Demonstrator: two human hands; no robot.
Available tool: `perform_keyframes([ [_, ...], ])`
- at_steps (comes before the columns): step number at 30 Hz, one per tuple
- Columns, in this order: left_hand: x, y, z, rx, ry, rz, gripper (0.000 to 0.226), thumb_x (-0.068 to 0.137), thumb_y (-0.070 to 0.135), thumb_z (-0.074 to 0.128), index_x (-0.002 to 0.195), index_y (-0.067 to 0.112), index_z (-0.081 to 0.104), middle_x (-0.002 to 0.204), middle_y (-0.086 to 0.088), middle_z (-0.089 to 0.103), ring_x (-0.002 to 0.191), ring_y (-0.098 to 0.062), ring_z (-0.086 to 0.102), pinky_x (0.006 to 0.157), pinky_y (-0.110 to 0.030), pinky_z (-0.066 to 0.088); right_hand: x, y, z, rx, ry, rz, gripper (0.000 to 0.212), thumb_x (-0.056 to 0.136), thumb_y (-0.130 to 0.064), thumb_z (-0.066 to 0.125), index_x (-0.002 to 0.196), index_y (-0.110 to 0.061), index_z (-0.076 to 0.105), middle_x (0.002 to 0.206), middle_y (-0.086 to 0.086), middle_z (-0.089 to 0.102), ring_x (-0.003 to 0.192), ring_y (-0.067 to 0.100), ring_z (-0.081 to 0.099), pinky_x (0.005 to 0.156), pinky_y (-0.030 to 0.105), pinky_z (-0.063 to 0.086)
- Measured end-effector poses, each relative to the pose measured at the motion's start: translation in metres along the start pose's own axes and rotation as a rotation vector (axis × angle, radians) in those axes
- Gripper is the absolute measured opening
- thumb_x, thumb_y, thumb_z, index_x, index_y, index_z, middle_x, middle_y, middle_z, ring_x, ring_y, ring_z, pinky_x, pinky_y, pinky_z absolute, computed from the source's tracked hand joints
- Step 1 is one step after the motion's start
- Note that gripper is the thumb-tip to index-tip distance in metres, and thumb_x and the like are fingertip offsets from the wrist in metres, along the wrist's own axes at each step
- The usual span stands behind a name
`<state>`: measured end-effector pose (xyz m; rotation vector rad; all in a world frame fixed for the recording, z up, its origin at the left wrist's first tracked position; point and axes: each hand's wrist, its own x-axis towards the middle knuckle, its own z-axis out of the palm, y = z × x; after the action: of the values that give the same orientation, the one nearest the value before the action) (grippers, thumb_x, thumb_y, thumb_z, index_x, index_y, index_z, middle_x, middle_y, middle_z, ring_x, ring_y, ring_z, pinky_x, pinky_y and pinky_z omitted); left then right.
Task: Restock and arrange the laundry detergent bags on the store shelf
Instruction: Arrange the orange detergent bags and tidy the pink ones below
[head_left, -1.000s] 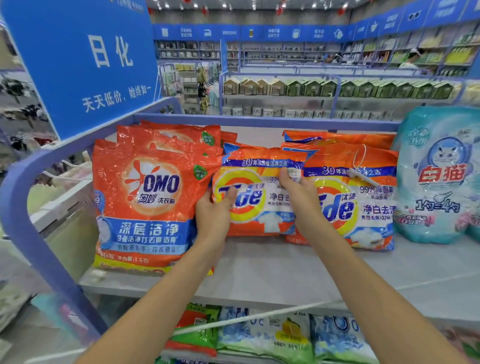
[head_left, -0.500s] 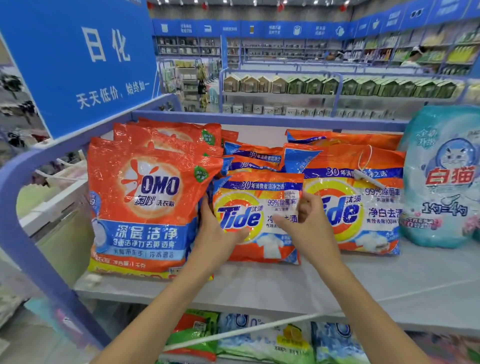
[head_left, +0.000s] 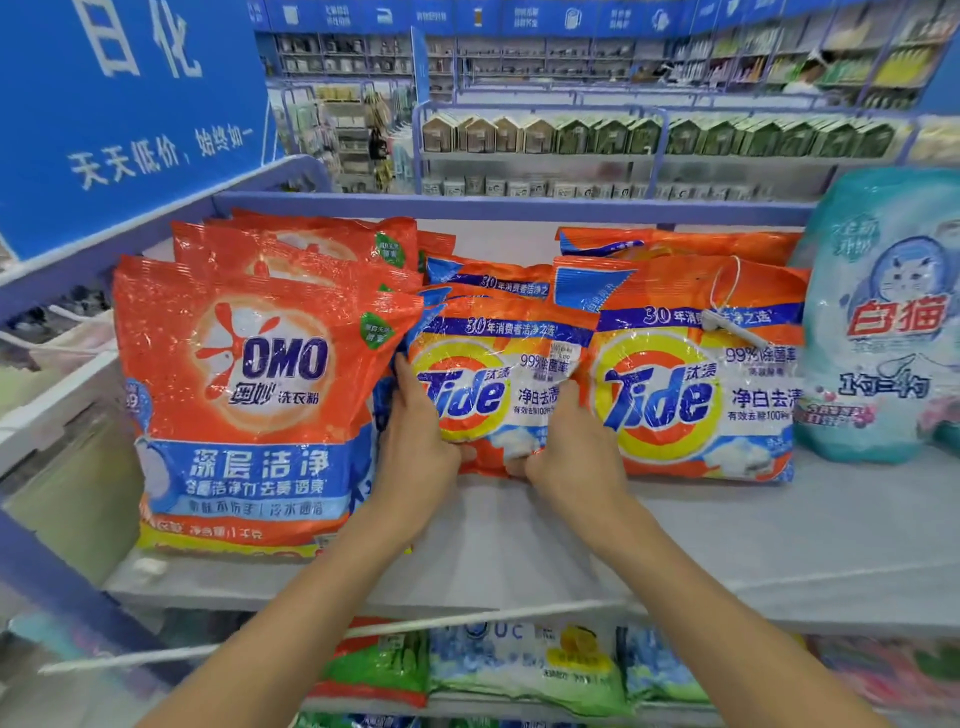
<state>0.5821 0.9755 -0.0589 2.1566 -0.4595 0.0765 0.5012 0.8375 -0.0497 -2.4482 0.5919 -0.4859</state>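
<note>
Orange small Tide bag (head_left: 488, 384) gripped at both lower sides, just right of the OMO bag (head_left: 249, 395). Bottom edge down at the shelf (head_left: 727, 530), long axis upright, leaning slightly back, top seal up, printed face toward the camera. Left hand (head_left: 415, 441) on the side nearer the OMO bag, fingers curled round the edge. Right hand (head_left: 571, 447) on the far side, fingers wrapped round the lower corner. Farther right of the OMO bag: large Tide bag (head_left: 696, 374), then pale teal bag (head_left: 883, 322).
</note>
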Motion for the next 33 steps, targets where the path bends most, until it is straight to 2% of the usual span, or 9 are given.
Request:
perform_keyframes([
  [5, -0.013, 0.004, -0.005, 0.135, -0.019, 0.001, 0.131, 0.079, 0.016, 0.086, 0.158, 0.011, -0.019, 0.162, -0.018, 0.026, 0.145, -0.036, 0.034, 0.114, -0.042, 0.033, -0.014, 0.011, -0.006, 0.074, -0.009, 0.008, 0.070, 0.074, -0.037, 0.089, 0.125, -0.019, 0.046, 0.126, 0.002, 0.066, 0.109, 0.027, 0.066, 0.081, 0.038, 0.055],
  [8, -0.029, 0.001, -0.008, 0.255, -0.012, 0.075, 0.115, 0.087, 0.004, 0.073, 0.159, 0.009, -0.017, 0.164, -0.020, 0.022, 0.144, -0.036, 0.034, 0.111, -0.037, 0.032, -0.022, 0.016, -0.014, 0.073, 0.007, -0.003, 0.061, 0.077, -0.039, 0.088, 0.123, -0.020, 0.052, 0.123, -0.001, 0.068, 0.107, 0.021, 0.066, 0.079, 0.032, 0.052],
  [11, -0.036, -0.002, -0.011, 0.283, 0.006, 0.150, 0.102, 0.087, -0.007, 0.058, 0.161, 0.010, -0.009, 0.156, -0.022, 0.034, 0.134, -0.038, 0.045, 0.104, -0.041, 0.040, -0.019, 0.018, -0.016, 0.013, 0.039, -0.023, 0.053, 0.080, -0.039, 0.086, 0.117, -0.019, 0.054, 0.117, 0.002, 0.070, 0.102, 0.024, 0.066, 0.078, 0.037, 0.052],
  [14, -0.026, 0.002, -0.010, 0.357, 0.012, 0.157, 0.098, 0.086, -0.007, 0.055, 0.161, 0.009, -0.007, 0.154, -0.023, 0.036, 0.135, -0.041, 0.043, 0.104, -0.048, 0.041, -0.015, 0.016, -0.014, -0.039, 0.033, -0.027, 0.051, 0.081, -0.042, 0.083, 0.114, -0.017, 0.052, 0.114, 0.006, 0.068, 0.099, 0.031, 0.064, 0.079, 0.042, 0.053],
  [20, -0.032, -0.003, -0.006, 0.339, 0.014, 0.131, 0.100, 0.090, -0.003, 0.060, 0.162, 0.017, -0.007, 0.162, -0.018, 0.028, 0.139, -0.038, 0.041, 0.104, -0.046, 0.042, -0.028, 0.019, -0.023, -0.015, 0.047, -0.117, 0.073, 0.088, -0.035, 0.079, 0.146, -0.013, 0.040, 0.139, 0.006, 0.054, 0.122, 0.028, 0.057, 0.096, 0.039, 0.049],
  [24, -0.040, 0.001, 0.002, 0.394, 0.004, 0.072, 0.097, 0.096, 0.011, 0.064, 0.161, 0.016, -0.008, 0.169, -0.015, 0.001, 0.148, -0.040, 0.029, 0.107, -0.046, 0.042, -0.026, 0.017, -0.020, -0.047, 0.031, -0.155, 0.078, 0.091, -0.036, 0.076, 0.151, -0.013, 0.032, 0.144, 0.007, 0.046, 0.124, 0.030, 0.055, 0.096, 0.039, 0.049],
  [26, -0.040, 0.004, 0.002, 0.445, 0.001, 0.057, 0.091, 0.098, 0.008, 0.059, 0.162, 0.015, -0.006, 0.169, -0.015, -0.007, 0.150, -0.041, 0.025, 0.107, -0.046, 0.041, -0.023, 0.017, -0.016, -0.112, 0.062, -0.184, 0.078, 0.092, -0.032, 0.076, 0.152, -0.014, 0.030, 0.146, 0.008, 0.040, 0.128, 0.029, 0.053, 0.095, 0.038, 0.052],
  [29, -0.032, 0.005, -0.003, 0.436, -0.010, 0.079, 0.088, 0.095, -0.004, 0.049, 0.163, 0.019, -0.003, 0.170, -0.015, -0.006, 0.150, -0.041, 0.023, 0.108, -0.048, 0.039, -0.014, 0.020, -0.014, -0.125, 0.052, -0.220, 0.081, 0.091, -0.024, 0.077, 0.154, -0.015, 0.027, 0.147, 0.008, 0.037, 0.131, 0.028, 0.049, 0.093, 0.041, 0.056],
  [33, -0.021, 0.008, -0.002, 0.485, -0.008, 0.074, 0.087, 0.096, -0.006, 0.044, 0.162, 0.021, -0.006, 0.170, -0.015, -0.006, 0.143, -0.043, 0.035, 0.102, -0.047, 0.043, 0.000, 0.023, -0.013, -0.152, -0.008, -0.269, 0.084, 0.089, -0.017, 0.077, 0.155, -0.020, 0.026, 0.144, 0.007, 0.038, 0.131, 0.029, 0.048, 0.094, 0.044, 0.055],
])
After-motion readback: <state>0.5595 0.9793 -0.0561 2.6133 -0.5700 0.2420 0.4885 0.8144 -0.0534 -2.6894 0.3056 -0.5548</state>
